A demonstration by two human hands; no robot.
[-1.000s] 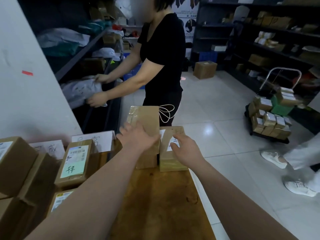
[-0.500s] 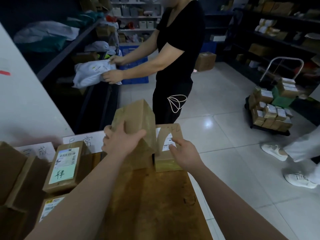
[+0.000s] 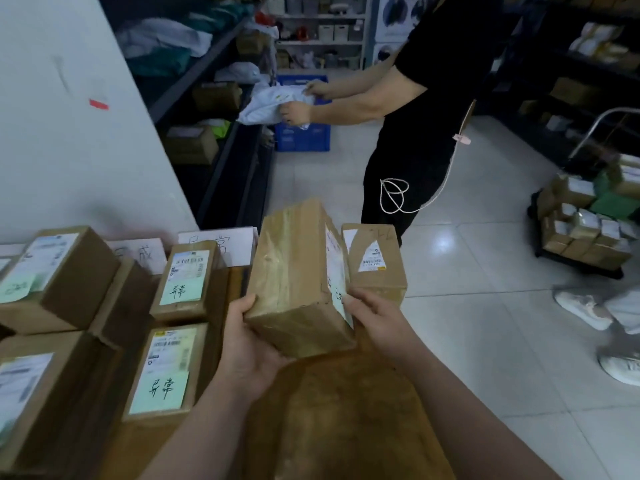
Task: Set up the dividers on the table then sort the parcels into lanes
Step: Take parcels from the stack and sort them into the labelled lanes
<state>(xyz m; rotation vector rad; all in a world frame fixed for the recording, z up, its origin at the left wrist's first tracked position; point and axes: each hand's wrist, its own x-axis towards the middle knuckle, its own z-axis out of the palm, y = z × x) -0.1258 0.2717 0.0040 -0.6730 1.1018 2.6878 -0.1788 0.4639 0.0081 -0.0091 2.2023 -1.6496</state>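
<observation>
Head: parcel [image 3: 294, 271] between left hand [image 3: 249, 348], right hand [image 3: 374, 320]

Bare left hand [image 3: 251, 344], bare right hand [image 3: 375, 318], unsleeved forearms [image 3: 450, 393] to the frame edge

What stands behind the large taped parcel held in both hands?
A smaller labelled parcel stands just behind the large taped parcel, offset to the right. Its lower left part is covered, as is whatever lies directly behind.

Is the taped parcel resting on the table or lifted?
Lifted. The left hand cups the near corner of the taped parcel, the right hand grips its labelled side; it tilts above the table.
</observation>
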